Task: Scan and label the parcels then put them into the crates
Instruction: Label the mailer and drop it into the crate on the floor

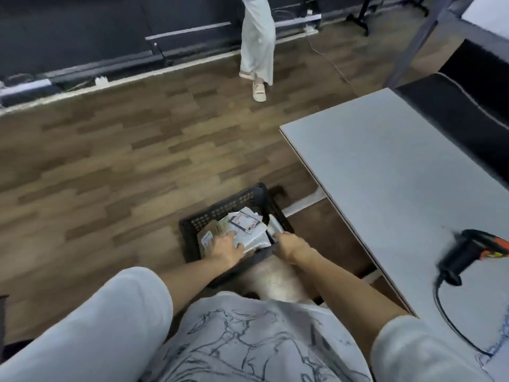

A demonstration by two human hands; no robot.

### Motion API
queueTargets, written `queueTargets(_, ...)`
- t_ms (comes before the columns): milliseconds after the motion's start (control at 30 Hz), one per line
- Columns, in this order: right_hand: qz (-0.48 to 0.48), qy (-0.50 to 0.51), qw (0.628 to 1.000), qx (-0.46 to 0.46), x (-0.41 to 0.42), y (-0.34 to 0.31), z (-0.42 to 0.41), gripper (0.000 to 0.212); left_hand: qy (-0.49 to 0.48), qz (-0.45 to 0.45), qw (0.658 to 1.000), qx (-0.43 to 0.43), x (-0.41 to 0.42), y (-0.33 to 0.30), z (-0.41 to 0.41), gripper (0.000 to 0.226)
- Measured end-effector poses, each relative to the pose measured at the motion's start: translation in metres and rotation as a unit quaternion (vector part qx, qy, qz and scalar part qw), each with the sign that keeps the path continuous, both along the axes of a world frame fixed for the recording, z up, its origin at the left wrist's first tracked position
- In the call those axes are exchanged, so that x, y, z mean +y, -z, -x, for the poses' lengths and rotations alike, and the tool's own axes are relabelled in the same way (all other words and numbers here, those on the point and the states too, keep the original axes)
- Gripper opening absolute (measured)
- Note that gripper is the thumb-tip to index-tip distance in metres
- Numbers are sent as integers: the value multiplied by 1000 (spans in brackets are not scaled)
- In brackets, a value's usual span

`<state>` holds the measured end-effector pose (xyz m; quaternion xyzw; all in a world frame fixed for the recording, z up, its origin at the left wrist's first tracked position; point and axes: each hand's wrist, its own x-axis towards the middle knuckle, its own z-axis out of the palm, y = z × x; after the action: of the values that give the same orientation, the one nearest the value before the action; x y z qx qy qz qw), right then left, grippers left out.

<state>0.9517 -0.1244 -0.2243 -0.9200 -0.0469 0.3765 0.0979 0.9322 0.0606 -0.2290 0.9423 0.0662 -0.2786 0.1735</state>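
Beside the bench point(385, 166), our left hand point(223, 248) pressed flat on parcels point(248, 224) in the crate point(220, 210); our right hand point(289, 245) gripped a grey parcel point(274, 226).

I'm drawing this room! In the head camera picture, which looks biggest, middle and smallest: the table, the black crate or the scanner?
1. Table
2. Black crate
3. Scanner, though it lies nearer the camera, so it looks bigger than it is.

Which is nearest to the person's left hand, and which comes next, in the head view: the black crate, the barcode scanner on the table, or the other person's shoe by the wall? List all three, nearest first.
1. Black crate: on the floor, with the left hand reaching inside it.
2. Barcode scanner: off to the right, lying on the table.
3. Shoe: far ahead, near the wall.
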Motion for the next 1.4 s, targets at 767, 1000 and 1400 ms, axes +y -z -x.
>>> queueTargets(767,4,-143,988,60,21,63,-124,46,-200,-5,979,44,6,27,-47,48)
queueTargets(1000,20,-172,982,72,20,95,-153,39,-225,4,974,40,4,42,-75,46)
queueTargets(1400,1,-154,986,65,58,269,-168,53,-209,7,978,29,46,199,-105,42)
